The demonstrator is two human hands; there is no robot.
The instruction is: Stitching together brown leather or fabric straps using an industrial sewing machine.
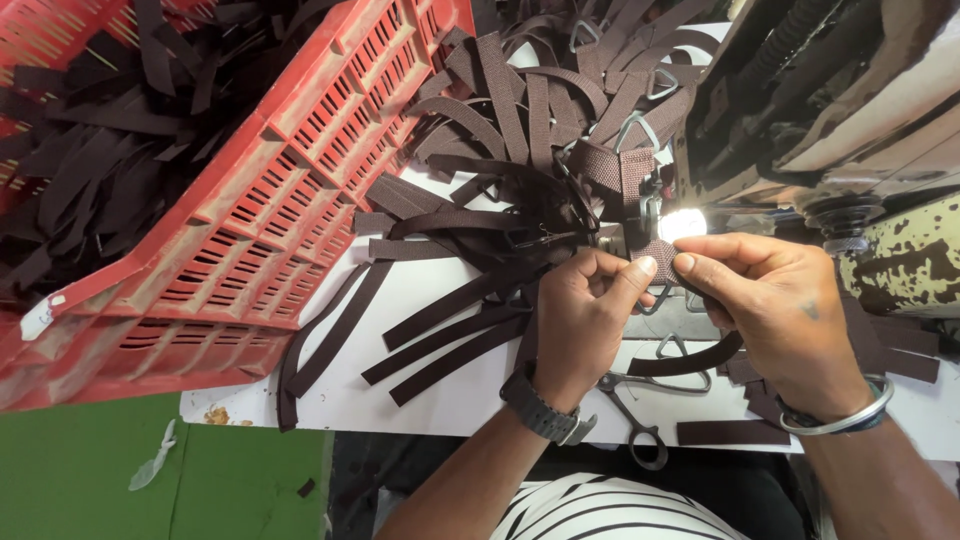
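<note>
My left hand (pixel 583 320) and my right hand (pixel 775 305) meet at the thumbs, pinching a folded dark brown webbing strap (pixel 657 252) under the needle area of a sewing machine (pixel 850 110), beside its small bright lamp (pixel 683 223). A metal triangle ring (pixel 655 298) hangs from the strap between my fingers. A longer tail of the strap (pixel 690 360) curves under my right hand. My left wrist wears a dark watch, my right wrist a metal bangle.
A heap of brown straps with triangle rings (pixel 540 110) lies on the white table (pixel 440 395). A tilted red plastic crate (pixel 250 220) full of straps stands at left. Scissors (pixel 635 405) lie near the front edge. Below left is a green surface (pixel 120 480).
</note>
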